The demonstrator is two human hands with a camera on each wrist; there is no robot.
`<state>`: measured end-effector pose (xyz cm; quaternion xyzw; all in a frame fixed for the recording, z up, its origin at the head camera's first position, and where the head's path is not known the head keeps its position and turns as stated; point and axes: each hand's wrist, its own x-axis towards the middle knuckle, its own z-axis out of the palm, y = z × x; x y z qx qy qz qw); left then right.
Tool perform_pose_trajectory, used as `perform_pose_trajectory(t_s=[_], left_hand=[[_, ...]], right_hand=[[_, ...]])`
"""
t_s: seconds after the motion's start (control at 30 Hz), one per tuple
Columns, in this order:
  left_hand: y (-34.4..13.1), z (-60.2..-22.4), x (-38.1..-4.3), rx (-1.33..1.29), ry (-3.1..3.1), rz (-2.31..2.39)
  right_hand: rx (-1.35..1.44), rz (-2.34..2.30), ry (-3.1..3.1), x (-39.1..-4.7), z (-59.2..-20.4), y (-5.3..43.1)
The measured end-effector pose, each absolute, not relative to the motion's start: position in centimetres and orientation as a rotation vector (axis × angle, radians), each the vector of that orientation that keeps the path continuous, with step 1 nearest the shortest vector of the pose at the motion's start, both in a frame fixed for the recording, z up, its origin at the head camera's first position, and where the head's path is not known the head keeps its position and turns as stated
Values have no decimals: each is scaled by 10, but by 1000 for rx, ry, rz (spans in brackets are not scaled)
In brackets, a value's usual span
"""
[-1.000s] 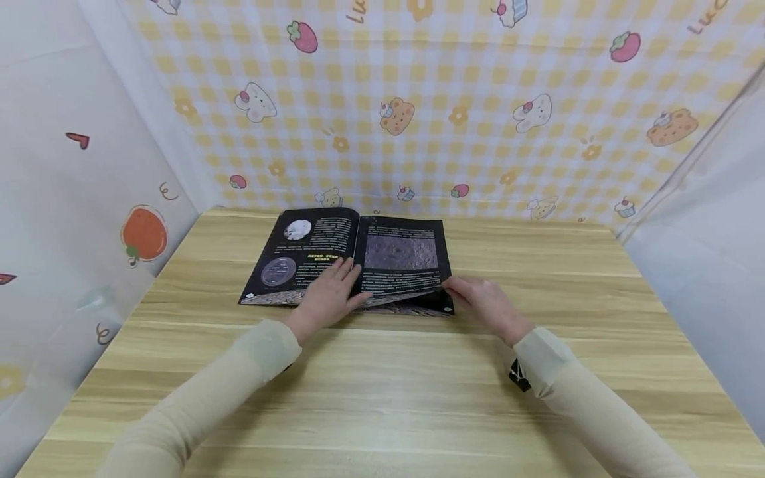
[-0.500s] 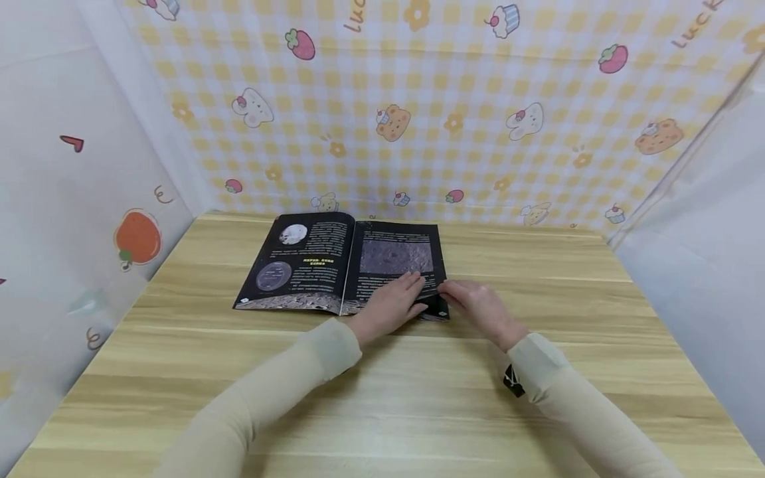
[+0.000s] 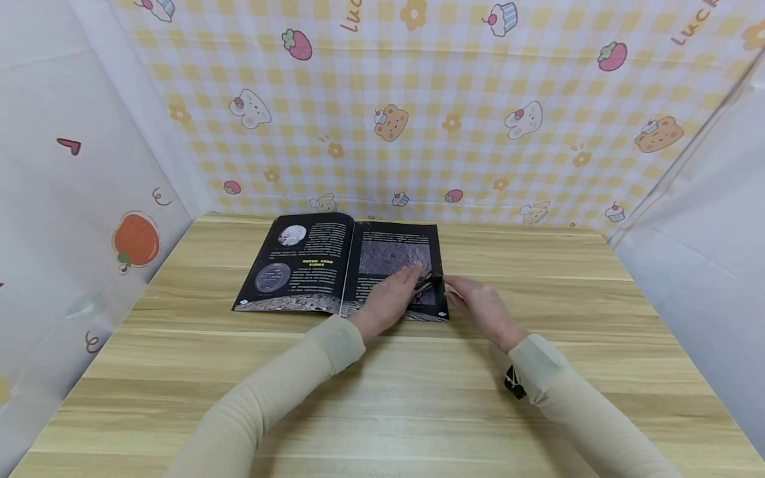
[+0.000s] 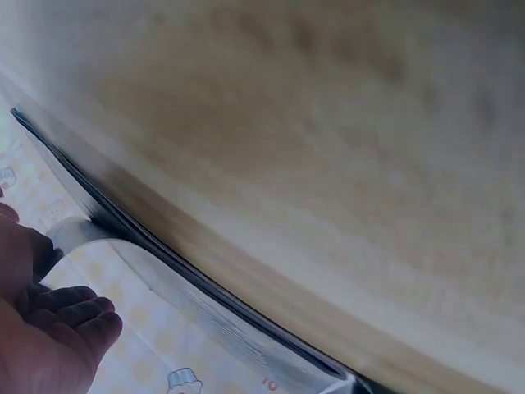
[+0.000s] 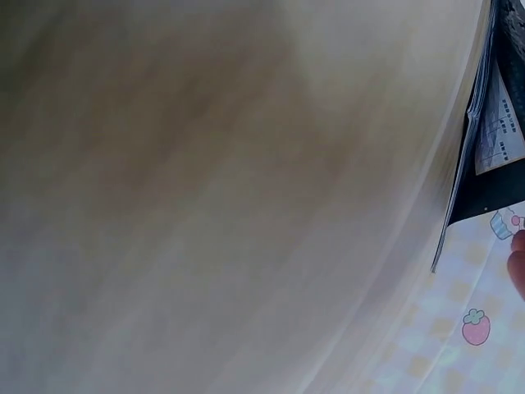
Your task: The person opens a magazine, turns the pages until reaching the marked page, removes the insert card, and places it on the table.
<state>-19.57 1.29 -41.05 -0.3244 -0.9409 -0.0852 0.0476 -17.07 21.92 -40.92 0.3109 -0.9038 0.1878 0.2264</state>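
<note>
An open magazine [image 3: 311,265] with dark pages and moon pictures lies on the table. My left hand [image 3: 388,302] rests with straight fingers on its right-hand page. Beside it my right hand [image 3: 484,309] pinches the outer edge of that page, whose lower corner is lifted and folded back, showing a sheet below. The fold is partly hidden behind the left fingers. Along the left wrist view runs the magazine's thin edge [image 4: 213,287], with fingers [image 4: 82,320] at lower left. A fingertip [image 5: 517,267] shows at the right border of the right wrist view, below the magazine's corner [image 5: 492,189].
The wooden table [image 3: 382,411] reaches a checked cloth backdrop [image 3: 478,79] close behind the magazine. White sheeting [image 3: 60,199] hangs at the left and right sides. A small black object [image 3: 514,383] sits at the right cuff.
My left hand has moved from near the magazine's spine to the right, onto the right-hand page. My right hand has kept its pinch, and the page corner is now folded further back.
</note>
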Motion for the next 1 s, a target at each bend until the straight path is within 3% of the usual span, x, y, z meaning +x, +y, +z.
perform_pose_trajectory(t_s=[0.37,0.6,1.0], left_hand=[[9,-414,-201,-873,-2780,23],[6,-411,-199,-1081,-2754,554],[-9,-406,-199,-1082,-2723,574]], right_hand=[[1029,453,-2880,-172,-413,213],[1088,402,-2941,-173,-413,212],[1097,424,-2924,-177,-414,215]])
